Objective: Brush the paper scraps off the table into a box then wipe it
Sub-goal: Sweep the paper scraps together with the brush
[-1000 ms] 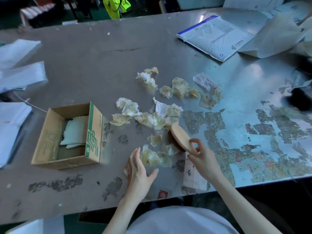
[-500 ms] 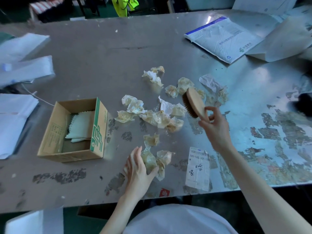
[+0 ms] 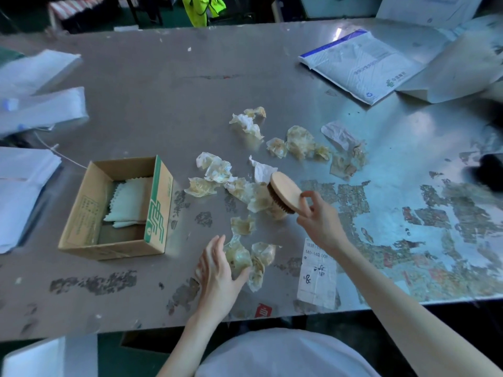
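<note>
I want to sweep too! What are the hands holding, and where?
The right hand pinches the brush at the end nearest the person. The left hand holds nothing; it lies open beside paper scraps.

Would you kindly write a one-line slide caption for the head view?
Right hand holds a wooden brush against crumpled paper scraps; left hand touches others, cardboard box nearby.

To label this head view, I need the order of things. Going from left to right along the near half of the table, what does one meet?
From the left: white bags → cardboard box → left hand → brush → right hand.
</note>
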